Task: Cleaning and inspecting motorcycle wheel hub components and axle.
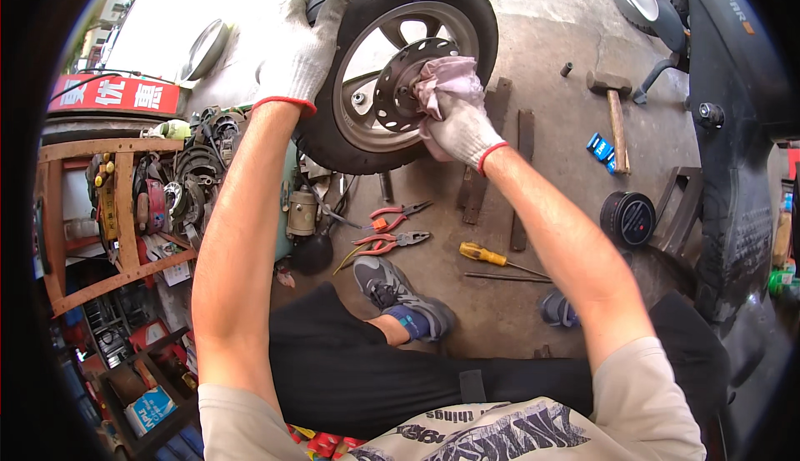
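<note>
My left hand (302, 59), in a white knit glove with a red cuff, grips the upper left edge of a scooter wheel (479, 23) with a black tyre and silver spokes. The wheel stands tilted in front of me. A perforated brake disc (394, 90) sits at its hub. My right hand (463, 129), gloved the same way, is closed on a pale pink cloth (450, 77) pressed against the hub and the right part of the disc. The cloth hides the hub's centre and some of my right fingertips.
On the floor lie two red-handled pliers (395, 243), a yellow screwdriver (483, 253), dark metal bars (522, 177), a hammer (615, 115) and a round black tin (627, 217). A wooden rack (125, 211) with parts stands left; a dark scooter body (737, 127) stands right.
</note>
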The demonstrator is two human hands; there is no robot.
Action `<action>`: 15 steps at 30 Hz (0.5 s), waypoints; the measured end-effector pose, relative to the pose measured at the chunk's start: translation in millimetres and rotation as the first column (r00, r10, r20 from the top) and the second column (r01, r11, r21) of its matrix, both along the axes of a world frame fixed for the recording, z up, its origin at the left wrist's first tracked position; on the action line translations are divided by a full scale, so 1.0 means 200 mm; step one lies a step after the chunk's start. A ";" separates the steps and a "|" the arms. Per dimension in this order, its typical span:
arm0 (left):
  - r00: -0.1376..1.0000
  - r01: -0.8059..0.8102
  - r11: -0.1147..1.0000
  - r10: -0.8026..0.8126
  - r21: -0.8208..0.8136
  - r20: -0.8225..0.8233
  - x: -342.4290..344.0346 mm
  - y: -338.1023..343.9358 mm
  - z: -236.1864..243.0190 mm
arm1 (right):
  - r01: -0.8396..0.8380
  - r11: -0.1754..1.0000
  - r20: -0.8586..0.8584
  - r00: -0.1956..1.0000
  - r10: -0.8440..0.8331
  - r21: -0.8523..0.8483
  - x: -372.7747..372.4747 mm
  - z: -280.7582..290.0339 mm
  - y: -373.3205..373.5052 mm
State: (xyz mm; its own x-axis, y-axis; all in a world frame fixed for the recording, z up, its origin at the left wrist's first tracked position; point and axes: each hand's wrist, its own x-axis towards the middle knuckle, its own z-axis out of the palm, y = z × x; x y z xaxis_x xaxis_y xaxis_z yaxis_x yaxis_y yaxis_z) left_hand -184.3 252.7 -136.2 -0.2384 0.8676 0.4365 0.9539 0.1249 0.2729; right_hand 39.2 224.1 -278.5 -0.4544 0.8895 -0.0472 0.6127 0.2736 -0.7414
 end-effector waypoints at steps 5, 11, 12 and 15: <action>0.999 0.023 0.999 -0.024 -0.036 -0.029 0.05 0.00 0.01 | -0.363 0.858 0.490 0.858 0.156 0.363 0.11 0.22 0.06; 1.000 0.024 0.998 -0.025 -0.052 -0.001 0.09 0.00 0.04 | -0.186 0.903 0.351 0.935 0.042 0.388 0.06 0.13 0.04; 1.000 0.022 0.999 -0.023 -0.044 -0.014 0.08 -0.01 0.04 | -0.135 0.938 0.326 0.945 0.025 0.320 0.03 0.14 0.00; 1.000 0.025 0.998 -0.024 -0.056 0.016 0.08 -0.01 0.03 | 0.099 0.995 0.116 0.989 -0.094 -0.034 -0.07 0.17 -0.07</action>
